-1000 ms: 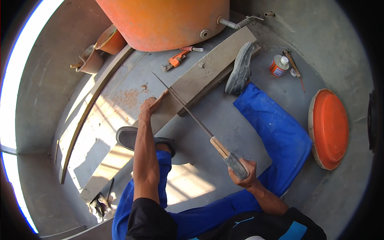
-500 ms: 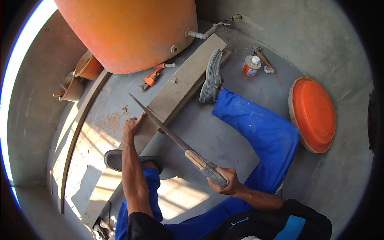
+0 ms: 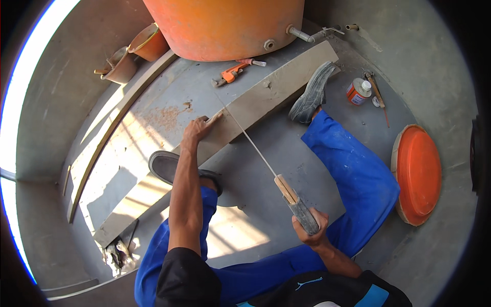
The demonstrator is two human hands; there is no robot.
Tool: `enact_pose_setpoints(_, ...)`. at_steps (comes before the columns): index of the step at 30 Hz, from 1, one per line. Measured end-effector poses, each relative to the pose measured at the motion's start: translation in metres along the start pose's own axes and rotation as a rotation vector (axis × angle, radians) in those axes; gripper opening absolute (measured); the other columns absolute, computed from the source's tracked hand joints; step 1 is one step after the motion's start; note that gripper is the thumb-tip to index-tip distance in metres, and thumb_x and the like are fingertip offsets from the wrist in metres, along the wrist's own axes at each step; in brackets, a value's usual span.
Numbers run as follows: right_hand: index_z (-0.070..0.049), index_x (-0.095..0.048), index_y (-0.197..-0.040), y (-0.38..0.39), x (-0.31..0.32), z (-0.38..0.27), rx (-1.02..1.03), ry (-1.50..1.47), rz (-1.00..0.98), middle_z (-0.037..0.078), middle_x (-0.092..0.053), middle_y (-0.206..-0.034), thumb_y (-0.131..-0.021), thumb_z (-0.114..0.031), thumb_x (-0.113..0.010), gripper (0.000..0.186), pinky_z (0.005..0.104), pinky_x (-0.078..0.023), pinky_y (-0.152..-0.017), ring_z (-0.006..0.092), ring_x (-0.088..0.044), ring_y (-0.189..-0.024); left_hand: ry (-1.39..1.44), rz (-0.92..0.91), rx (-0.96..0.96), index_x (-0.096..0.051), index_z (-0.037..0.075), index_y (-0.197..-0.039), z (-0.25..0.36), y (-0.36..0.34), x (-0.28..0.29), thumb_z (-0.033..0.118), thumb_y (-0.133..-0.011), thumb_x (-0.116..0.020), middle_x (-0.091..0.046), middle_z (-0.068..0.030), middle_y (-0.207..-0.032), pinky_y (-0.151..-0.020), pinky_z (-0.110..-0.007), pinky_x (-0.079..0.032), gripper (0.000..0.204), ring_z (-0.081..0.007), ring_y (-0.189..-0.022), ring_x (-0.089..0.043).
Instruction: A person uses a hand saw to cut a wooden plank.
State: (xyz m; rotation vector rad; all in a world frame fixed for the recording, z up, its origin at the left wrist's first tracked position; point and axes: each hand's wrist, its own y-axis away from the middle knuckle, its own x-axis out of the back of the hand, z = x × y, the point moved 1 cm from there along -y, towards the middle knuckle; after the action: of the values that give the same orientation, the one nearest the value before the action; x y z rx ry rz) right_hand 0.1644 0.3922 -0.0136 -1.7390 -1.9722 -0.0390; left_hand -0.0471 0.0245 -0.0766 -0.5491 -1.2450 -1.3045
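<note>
A handsaw [image 3: 303, 212] is in my right hand [image 3: 315, 228], whose fingers wrap its worn handle, patched with pale wood strips. Its thin blade appears nearly edge-on and crosses over a long wooden plank [image 3: 291, 75]. Whether the teeth touch the wood cannot be told. My left hand [image 3: 198, 129] grips the plank's far edge just left of the blade, one finger stretched along the top face. My left shoe [image 3: 164, 165] rests on the plank closer to me, and my other shoe [image 3: 313, 92] lies against its far part.
A large orange tank [image 3: 230, 28] with a pipe fitting stands at the back. Near it lie an orange pipe wrench [image 3: 231, 75] and sawdust [image 3: 166, 116]. To the right are a small can [image 3: 358, 92], a brush-like tool [image 3: 376, 89] and an orange lid [image 3: 418, 174]. Buckets [image 3: 149, 43] and a curved strip [image 3: 115, 123] sit left.
The saw has turned from showing its blade's flat side to nearly edge-on, lined up across the plank. My left hand stays on the plank near the blade. The whole view has shifted.
</note>
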Motion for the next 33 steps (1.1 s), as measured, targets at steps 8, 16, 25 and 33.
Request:
enact_pose_setpoints(8, -0.002, -0.050, -0.063, -0.008, -0.023, 0.010, -0.011, -0.094, -0.002, 0.006, -0.049, -0.054, -0.066, 0.000, -0.066, 0.017, 0.0296, -0.040, -0.040, 0.0190, -0.052, -0.040, -0.063, 0.040, -0.119, -0.066, 0.002, -0.108, -0.053, -0.029, -0.017, 0.080, -0.080, -0.033, -0.066, -0.0253, -0.098, -0.085, -0.044, -0.048, 0.088, -0.0380, -0.100, -0.062)
enact_pose_setpoints(16, -0.002, -0.051, -0.064, 0.002, -0.003, 0.016, 0.014, -0.027, -0.026, 0.007, -0.051, -0.053, -0.066, 0.000, -0.066, 0.015, 0.0301, -0.042, -0.041, 0.0213, -0.054, -0.041, -0.008, -0.106, 0.067, -0.067, -0.001, -0.106, -0.004, -0.017, -0.003, 0.084, -0.076, -0.031, -0.063, -0.0281, -0.106, -0.092, -0.045, -0.044, 0.097, -0.0393, -0.108, -0.058)
enact_pose_setpoints(25, -0.003, -0.048, -0.060, 0.006, 0.004, 0.017, -0.062, -0.105, -0.036, 0.006, -0.049, -0.051, -0.067, -0.004, -0.065, 0.019, 0.0295, -0.040, -0.041, 0.0179, -0.052, -0.039, -0.023, -0.076, 0.075, -0.067, 0.000, -0.107, 0.001, -0.013, -0.006, 0.083, -0.078, -0.028, -0.063, -0.0280, -0.106, -0.092, -0.046, -0.044, 0.096, -0.0401, -0.109, -0.058)
enact_pose_setpoints(33, -0.002, -0.049, -0.064, -0.069, -0.035, 0.025, -0.103, -0.193, -0.053, 0.007, -0.050, -0.050, -0.068, -0.002, -0.064, 0.015, 0.0290, -0.040, -0.040, 0.0143, -0.052, -0.041, -0.035, -0.029, 0.092, -0.066, 0.000, -0.108, 0.003, -0.010, -0.006, 0.084, -0.078, -0.027, -0.063, -0.0282, -0.108, -0.093, -0.045, -0.043, 0.097, -0.0392, -0.109, -0.058)
